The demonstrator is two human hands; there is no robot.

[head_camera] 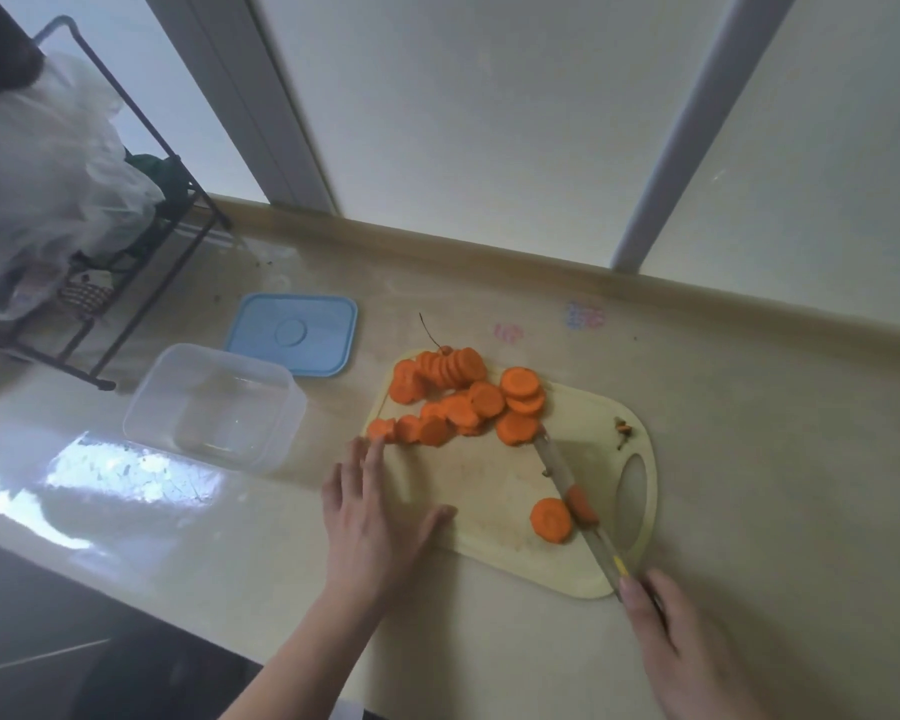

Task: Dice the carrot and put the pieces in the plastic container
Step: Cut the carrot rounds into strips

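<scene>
Several round orange carrot slices [458, 402] lie in a heap on the far part of the pale yellow cutting board [494, 491]. Two more slices [552, 519] lie near the board's handle hole, one of them against the knife blade. My right hand [681, 646] holds the knife [567, 485] by its handle, blade lying across the board with its tip at the heap. My left hand [370, 517] rests flat and open on the board's left edge, fingertips touching the nearest slice. The clear plastic container [214, 402] stands without contents left of the board.
The blue lid [294, 335] lies flat behind the container. A black wire rack [126, 241] with a white plastic bag [37, 163] stands at the far left. A carrot stem scrap [622, 431] sits on the board's right side. A window runs along the counter's back edge.
</scene>
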